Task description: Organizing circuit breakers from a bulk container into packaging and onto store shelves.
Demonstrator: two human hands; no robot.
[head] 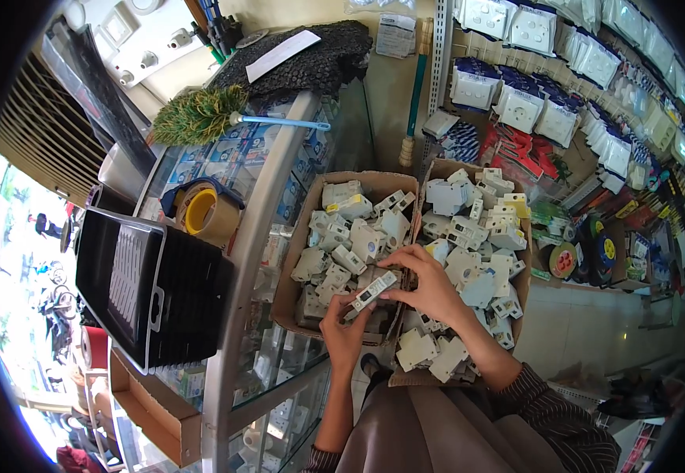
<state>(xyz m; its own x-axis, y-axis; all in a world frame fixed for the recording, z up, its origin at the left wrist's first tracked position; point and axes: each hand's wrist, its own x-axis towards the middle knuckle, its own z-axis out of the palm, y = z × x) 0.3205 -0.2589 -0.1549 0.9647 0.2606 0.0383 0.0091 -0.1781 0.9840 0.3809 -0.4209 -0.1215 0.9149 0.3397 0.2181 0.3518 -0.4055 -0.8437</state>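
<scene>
Between my two hands is a small white circuit breaker with a dark switch lever, held above the left cardboard box. The fingers of my left hand grip its lower end. My right hand holds its upper end between thumb and fingers. Many loose white circuit breakers fill the left box. A second cardboard box stands against it on the right, heaped with more white breakers, some with yellow parts. My right forearm passes over this second box.
Left of the boxes runs a glass display counter carrying stacked black plastic trays, tape rolls and a green duster with a blue handle. Packaged switches and sockets hang at the upper right. Cable reels lie beyond the right box.
</scene>
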